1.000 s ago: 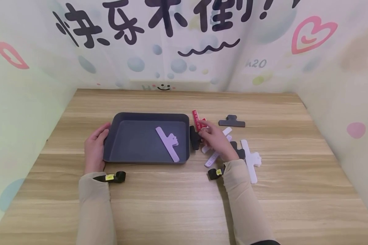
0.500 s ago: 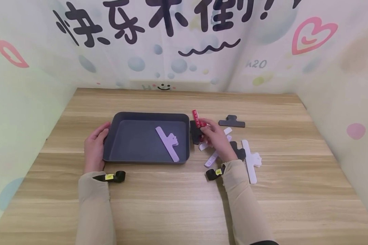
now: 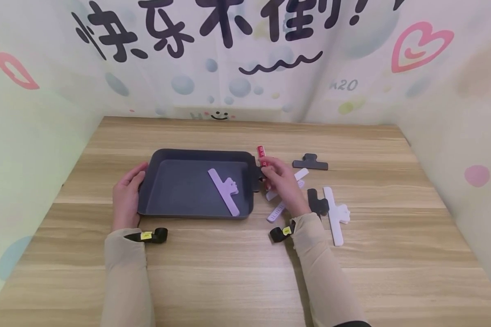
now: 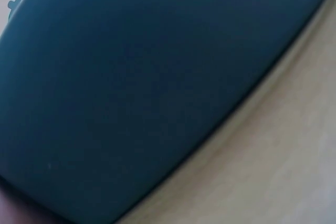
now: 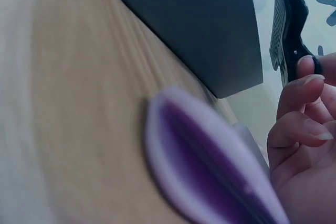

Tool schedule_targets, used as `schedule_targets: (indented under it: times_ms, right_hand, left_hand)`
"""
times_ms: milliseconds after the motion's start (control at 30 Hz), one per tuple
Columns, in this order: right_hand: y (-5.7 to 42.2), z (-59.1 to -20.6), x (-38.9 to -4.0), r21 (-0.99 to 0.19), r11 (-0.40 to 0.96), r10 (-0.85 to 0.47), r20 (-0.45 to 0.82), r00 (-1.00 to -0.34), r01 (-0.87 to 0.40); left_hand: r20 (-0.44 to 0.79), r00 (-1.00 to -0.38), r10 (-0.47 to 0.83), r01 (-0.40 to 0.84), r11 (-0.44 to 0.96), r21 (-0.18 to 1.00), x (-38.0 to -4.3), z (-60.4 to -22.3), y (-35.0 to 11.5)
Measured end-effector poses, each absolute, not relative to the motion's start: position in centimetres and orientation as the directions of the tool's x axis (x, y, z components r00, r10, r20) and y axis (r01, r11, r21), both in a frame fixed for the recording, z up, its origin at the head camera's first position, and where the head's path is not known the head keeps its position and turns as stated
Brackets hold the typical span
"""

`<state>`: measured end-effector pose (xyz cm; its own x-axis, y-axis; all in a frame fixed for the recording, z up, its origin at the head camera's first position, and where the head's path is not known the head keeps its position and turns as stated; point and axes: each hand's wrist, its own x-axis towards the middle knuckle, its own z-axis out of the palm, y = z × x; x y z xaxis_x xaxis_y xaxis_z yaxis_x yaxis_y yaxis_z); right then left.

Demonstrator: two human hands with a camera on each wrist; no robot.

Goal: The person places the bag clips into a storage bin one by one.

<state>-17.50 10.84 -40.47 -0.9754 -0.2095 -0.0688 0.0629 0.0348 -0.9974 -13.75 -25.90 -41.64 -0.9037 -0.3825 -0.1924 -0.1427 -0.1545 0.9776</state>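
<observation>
Just at the right rim of a dark rectangular tray [image 3: 180, 188], a black clip [image 3: 257, 176] is pinched between the thumb and fingers of a person's right hand [image 3: 283, 182]. From the head camera the clip overlaps that rim; whether the two touch cannot be told. The left hand [image 3: 124, 197], well apart from the right, rests against the tray's left wall, though how its fingers wrap the far side is hidden. Inside the tray, toward the right, a lilac clip [image 3: 226, 192] lies aslant. Just beyond the right hand's fingertips stands out a red clip [image 3: 261, 152] with pale markings, partly covered. A white clip [image 3: 301, 174] and a purple-and-white clip [image 3: 276, 212] lie partly beneath the same hand, the latter's name-worthy purple inside looming blurred in the right wrist view. Farther right, a second black clip [image 3: 318, 203] sits beside a larger white clip [image 3: 333, 217], while a dark grey clip [image 3: 310, 162] lies on the far side. All are spread over a wood-grain table [image 3: 217, 277], where beige sleeves [image 3: 127, 277] reach in from the near edge. Behind, a pale backdrop [image 3: 155, 95] carries large black characters, bubbles and pink hearts
</observation>
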Motion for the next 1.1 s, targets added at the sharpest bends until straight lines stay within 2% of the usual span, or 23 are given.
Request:
schedule_targets:
  times_ms: [667, 933, 1100]
  right_hand:
    - [9.6, -41.8, -17.9, -0.966, 0.254, -0.241, -0.012, -0.97, -0.051]
    - [8.9, -42.2, -17.8, -0.896, 0.39, -0.351, 0.068, -0.934, -0.212]
    - [8.6, -42.3, -17.9, -0.881, 0.413, -0.351, 0.081, -0.933, -0.232]
  left_hand:
    - [-0.176, -0.907, -0.382, -0.117, -0.172, 0.978, -14.0, -41.5, -25.8]
    - [-0.179, -0.905, -0.387, -0.119, -0.174, 0.978, -13.8, -41.7, -25.7]
    - [-0.183, -0.903, -0.389, -0.122, -0.176, 0.977, -13.8, -41.6, -25.7]
